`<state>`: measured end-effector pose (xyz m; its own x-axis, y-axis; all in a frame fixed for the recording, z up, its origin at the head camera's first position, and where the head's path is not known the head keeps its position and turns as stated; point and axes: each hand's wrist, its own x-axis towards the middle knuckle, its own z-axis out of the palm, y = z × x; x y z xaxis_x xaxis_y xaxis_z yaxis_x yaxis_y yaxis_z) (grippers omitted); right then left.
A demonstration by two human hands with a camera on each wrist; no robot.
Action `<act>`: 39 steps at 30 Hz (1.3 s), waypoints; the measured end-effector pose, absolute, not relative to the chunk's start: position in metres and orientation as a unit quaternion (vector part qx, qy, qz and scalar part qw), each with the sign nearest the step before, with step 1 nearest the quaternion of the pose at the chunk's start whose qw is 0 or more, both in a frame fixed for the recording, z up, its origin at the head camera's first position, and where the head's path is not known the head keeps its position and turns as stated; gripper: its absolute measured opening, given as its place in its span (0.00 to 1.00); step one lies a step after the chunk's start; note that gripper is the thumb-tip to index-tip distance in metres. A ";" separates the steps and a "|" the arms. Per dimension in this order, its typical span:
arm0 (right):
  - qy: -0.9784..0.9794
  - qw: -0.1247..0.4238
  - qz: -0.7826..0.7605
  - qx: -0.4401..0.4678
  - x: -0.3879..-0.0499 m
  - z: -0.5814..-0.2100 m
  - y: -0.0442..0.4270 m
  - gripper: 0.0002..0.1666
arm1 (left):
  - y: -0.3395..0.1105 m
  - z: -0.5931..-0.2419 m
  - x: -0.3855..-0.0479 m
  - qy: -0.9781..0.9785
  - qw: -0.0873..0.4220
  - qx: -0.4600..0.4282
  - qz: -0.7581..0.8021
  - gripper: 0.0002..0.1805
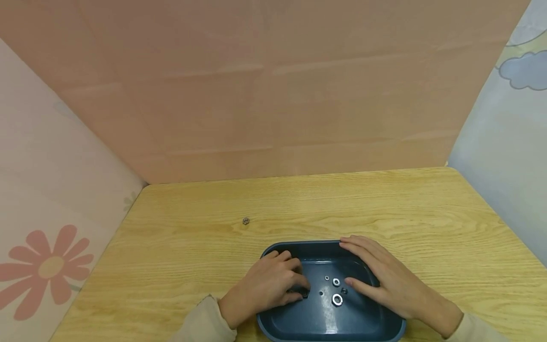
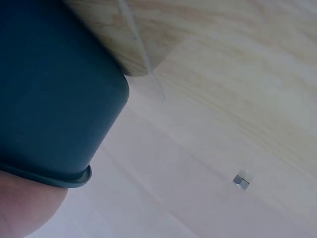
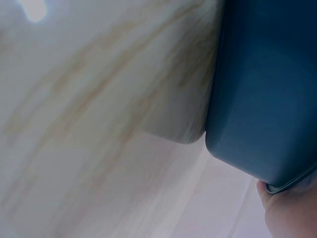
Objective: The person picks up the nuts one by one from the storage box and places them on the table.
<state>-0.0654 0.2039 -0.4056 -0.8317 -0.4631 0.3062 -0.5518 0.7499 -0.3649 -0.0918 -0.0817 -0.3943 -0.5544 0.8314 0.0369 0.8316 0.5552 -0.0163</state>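
Observation:
A dark blue tray (image 1: 329, 327) holds several metal nuts of different sizes, among them a large nut (image 1: 337, 299) and a mid-sized nut (image 1: 336, 282). My left hand (image 1: 273, 282) reaches over the tray's left rim, thumb and index finger pinching a small dark nut (image 1: 305, 294) low in the tray. It is partly covered by the fingers. My right hand (image 1: 389, 278) rests over the right rim with fingers extended to the far edge and the thumb inside, near a small dark nut (image 1: 344, 290). Both wrist views show mainly the tray's outer wall (image 2: 54, 94).
A single nut (image 1: 245, 221) lies on the wood-grain table (image 1: 179, 247) beyond the tray, to the left; the left wrist view shows it too. A plain brown panel (image 1: 273, 104) stands behind the table, with patterned walls at left and right.

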 end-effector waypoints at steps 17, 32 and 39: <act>-0.929 0.099 0.233 0.268 -0.065 -0.405 0.204 0.39 | -0.083 -0.397 -0.094 -0.876 0.037 -0.468 -0.109 0.07; -0.930 0.100 0.231 0.268 -0.066 -0.407 0.204 0.40 | -0.086 -0.400 -0.096 -0.869 0.046 -0.464 -0.167 0.08; -0.930 0.101 0.231 0.269 -0.065 -0.406 0.202 0.41 | -0.088 -0.396 -0.097 -0.867 0.049 -0.462 -0.180 0.09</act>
<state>-0.0649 0.2019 -0.4062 -0.8350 -0.4533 0.3120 -0.5465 0.7489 -0.3748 -0.0972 -0.0880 -0.3963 -0.5677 0.7836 0.2523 0.8192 0.5075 0.2671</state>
